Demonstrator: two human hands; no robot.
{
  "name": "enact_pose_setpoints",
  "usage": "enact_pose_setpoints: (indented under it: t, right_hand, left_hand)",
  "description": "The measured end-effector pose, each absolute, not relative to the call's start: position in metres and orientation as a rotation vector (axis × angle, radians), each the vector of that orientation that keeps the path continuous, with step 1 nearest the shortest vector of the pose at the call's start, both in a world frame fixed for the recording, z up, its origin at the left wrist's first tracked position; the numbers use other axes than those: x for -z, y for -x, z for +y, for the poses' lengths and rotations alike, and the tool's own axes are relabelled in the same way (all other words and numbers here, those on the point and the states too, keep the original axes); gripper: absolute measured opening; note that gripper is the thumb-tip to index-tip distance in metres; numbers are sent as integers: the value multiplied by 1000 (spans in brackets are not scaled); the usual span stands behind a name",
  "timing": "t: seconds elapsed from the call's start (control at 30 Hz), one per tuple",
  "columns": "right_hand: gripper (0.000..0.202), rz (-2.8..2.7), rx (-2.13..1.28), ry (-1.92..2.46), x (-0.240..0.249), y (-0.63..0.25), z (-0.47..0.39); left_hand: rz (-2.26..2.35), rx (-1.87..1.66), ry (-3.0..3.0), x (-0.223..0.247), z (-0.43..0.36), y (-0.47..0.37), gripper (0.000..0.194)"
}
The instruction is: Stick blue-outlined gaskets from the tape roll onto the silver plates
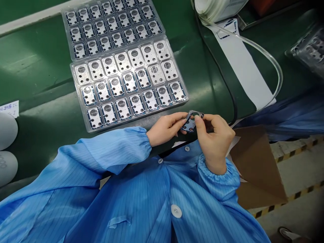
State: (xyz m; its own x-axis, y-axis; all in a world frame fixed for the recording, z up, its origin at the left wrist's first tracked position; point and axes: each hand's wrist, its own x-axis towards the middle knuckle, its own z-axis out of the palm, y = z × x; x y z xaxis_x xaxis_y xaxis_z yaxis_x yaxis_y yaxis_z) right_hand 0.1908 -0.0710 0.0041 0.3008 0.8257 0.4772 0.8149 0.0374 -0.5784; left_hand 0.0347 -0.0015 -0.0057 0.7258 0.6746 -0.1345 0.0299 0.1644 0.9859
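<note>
Between my hands, at the table's front edge, is a small metal plate (189, 124) with a large round opening, several smaller holes and a dark blue rim. My left hand (168, 128) pinches its left side between thumb and fingers. The thumb and fingertips of my right hand (214, 135) grip its upper right corner. The plate is tilted. Left of and beyond my hands lies a clear plastic tray (80, 98) with rows of similar plates, some with blue rims and some plain silver.
A second filled tray (68, 37) adjoins the first behind. Beyond my right hand are a black cable (217, 64), a clear tube (277, 67) and a white strip (243, 64). Brown cardboard (258, 168) stands at lower right; white round objects (7, 131) sit far left.
</note>
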Motion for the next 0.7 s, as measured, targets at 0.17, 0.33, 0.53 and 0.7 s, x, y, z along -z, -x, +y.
enact_pose_setpoints:
  t: [0.17,0.33,0.53,0.7]
  right_hand:
    - [17,-1457,-31,1718,-5,-190,-72]
    - [20,-1403,-128,1756,-5,-189,-73]
    - [24,-1252,-292,1778,0,-189,-75]
    - [27,-1170,-319,1786,3,-188,-73]
  left_hand:
    - [638,-488,-1325,6,0,-34,34]
    - [627,-471,-1296,5,1,-35,33]
    - [607,-451,-1247,3,5,-35,35]
    - [615,-441,-1200,0,6,-33,36]
